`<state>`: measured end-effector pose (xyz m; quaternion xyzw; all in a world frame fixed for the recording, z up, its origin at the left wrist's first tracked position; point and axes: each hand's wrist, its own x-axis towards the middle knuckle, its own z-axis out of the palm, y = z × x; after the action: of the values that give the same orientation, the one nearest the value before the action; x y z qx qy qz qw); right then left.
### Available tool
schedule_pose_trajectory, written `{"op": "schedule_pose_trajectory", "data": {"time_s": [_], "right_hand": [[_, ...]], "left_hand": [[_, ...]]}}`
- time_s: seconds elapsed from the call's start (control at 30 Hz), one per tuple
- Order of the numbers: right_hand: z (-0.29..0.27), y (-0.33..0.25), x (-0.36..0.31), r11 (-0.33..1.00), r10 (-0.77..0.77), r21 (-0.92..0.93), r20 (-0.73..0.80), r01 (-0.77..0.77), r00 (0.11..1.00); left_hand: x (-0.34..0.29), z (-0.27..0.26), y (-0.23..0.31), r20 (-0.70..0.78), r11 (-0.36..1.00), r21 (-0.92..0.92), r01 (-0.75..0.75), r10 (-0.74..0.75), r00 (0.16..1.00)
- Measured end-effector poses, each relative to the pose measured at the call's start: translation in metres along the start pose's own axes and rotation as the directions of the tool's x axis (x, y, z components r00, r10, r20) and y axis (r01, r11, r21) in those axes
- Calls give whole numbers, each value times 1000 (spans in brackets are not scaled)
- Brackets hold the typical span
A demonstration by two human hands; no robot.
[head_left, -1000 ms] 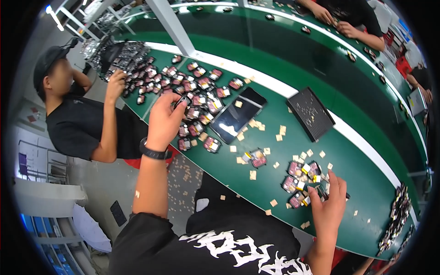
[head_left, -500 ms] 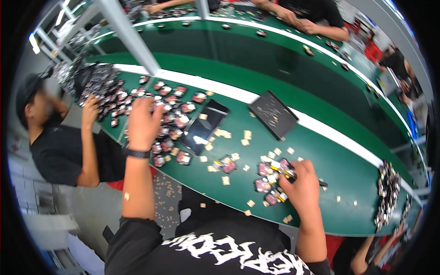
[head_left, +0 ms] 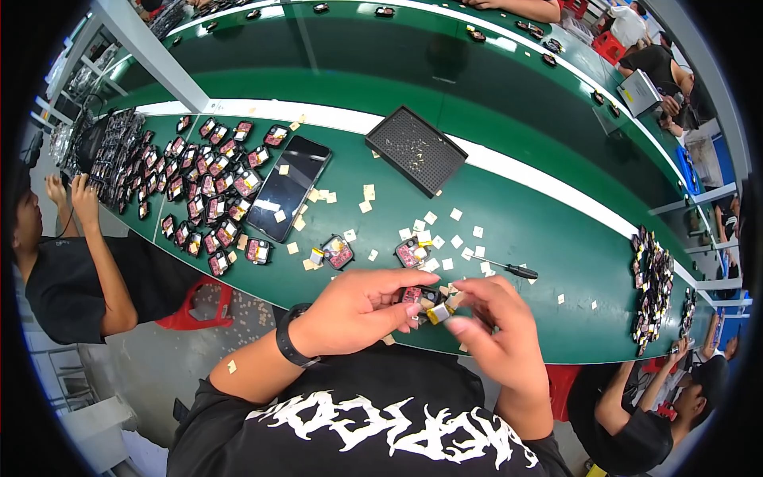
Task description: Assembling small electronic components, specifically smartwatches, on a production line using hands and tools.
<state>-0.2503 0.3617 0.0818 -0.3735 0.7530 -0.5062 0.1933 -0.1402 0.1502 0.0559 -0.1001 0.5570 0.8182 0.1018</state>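
Near the table's front edge my left hand (head_left: 354, 310) is closed on a small black-cased device with a red circuit board (head_left: 412, 296). My right hand (head_left: 497, 318) meets it from the right, with thumb and fingers closed around a small silver battery with a yellow end (head_left: 438, 312). Whether the battery is wired to the device is too small to tell. Just beyond my hands lie two similar open devices, one with a red board (head_left: 338, 251) at left and another (head_left: 411, 253) at centre. Small pale square pieces (head_left: 447, 264) are scattered around them.
A screwdriver (head_left: 520, 271) lies right of my hands. Beyond are a black perforated tray (head_left: 389, 131) and a dark phone-like slab (head_left: 288, 187). Many devices (head_left: 211, 184) are heaped at left, more (head_left: 652, 290) at right. Co-workers sit on both sides; a metal post (head_left: 159, 60) rises at back left.
My left hand has come from the device heap at left to the front centre and now holds a device. My right hand has moved nearer to me, meeting it. The view has shifted too.
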Motion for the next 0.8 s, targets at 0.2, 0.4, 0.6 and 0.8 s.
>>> {"op": "schedule_pose_trajectory", "data": {"time_s": [0.2,0.4,0.6,0.8], "right_hand": [[11,2,-26,846,424,379,-48,-376,905],[30,29,-47,184,505,879,299,-440,810],[35,36,-67,205,444,827,398,-524,803],[25,16,-49,303,403,840,316,-451,859]], "left_hand": [[0,8,-4,-64,996,85,15,-9,998],[2,16,-3,-132,976,208,62,-35,991],[5,22,-10,-200,999,39,14,-6,980],[-1,37,-7,-226,985,166,-49,86,970]]}}
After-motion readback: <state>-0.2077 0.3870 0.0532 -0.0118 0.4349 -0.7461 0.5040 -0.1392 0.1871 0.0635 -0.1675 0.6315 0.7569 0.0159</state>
